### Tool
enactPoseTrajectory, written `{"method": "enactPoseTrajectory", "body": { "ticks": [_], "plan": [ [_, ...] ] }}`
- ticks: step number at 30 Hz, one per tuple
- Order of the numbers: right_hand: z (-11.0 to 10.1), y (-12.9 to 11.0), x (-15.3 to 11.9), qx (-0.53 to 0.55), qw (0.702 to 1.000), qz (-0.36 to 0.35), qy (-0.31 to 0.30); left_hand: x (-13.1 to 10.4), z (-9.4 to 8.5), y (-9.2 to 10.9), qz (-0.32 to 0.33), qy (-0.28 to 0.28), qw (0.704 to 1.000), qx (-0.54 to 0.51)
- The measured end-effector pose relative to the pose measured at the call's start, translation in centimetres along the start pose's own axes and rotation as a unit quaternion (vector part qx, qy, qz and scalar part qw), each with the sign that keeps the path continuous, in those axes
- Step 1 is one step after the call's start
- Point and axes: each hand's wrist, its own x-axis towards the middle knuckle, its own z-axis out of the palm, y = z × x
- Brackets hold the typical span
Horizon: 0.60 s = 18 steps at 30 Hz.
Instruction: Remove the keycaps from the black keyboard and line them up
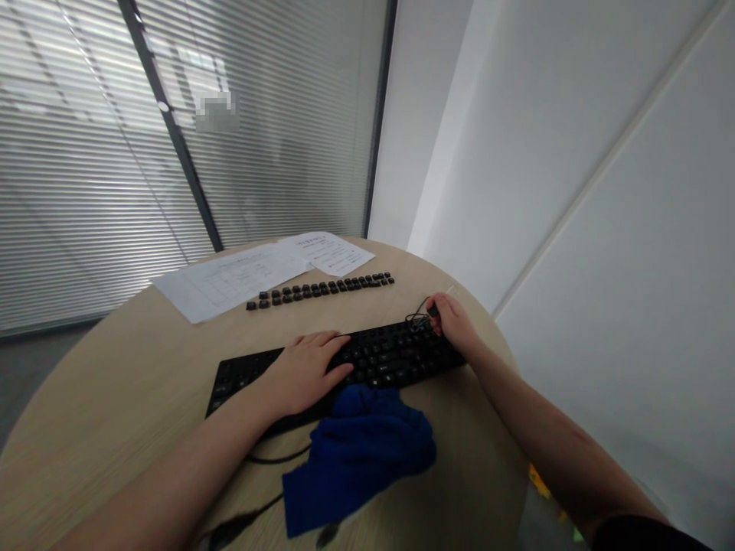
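Note:
A black keyboard lies at a slant across the round table. My left hand rests on its middle-left part, fingers stretched out and holding nothing. At the keyboard's right end, my right hand is closed in a pinch on the dark handle of what looks like a wire keycap puller. Its thin wire loops show just over the keys; whether a key is caught in them is too small to tell. Beyond the keyboard, loose black keycaps are set out in two rows.
A crumpled blue cloth lies against the keyboard's near edge, with a black cable beside it. Printed papers spread over the far side of the wooden table. A white wall stands close on the right.

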Motion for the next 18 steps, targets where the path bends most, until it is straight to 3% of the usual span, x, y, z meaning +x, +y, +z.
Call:
{"method": "enactPoseTrajectory", "body": {
  "ticks": [5, 11, 18],
  "plan": [
    [0.3, 0.1, -0.1, -0.124, 0.989, -0.081, 0.007, 0.1, 0.0, 0.1, -0.002, -0.01, 1.0, 0.009],
    [1.0, -1.4, -0.7, -0.234, 0.964, -0.129, 0.016, 0.0, -0.1, 0.2, -0.006, -0.015, 1.0, 0.018],
    [1.3, -1.0, 0.2, -0.196, 0.978, -0.075, 0.015, 0.1, 0.0, 0.1, 0.0, -0.012, 1.0, 0.026]
  ]
}}
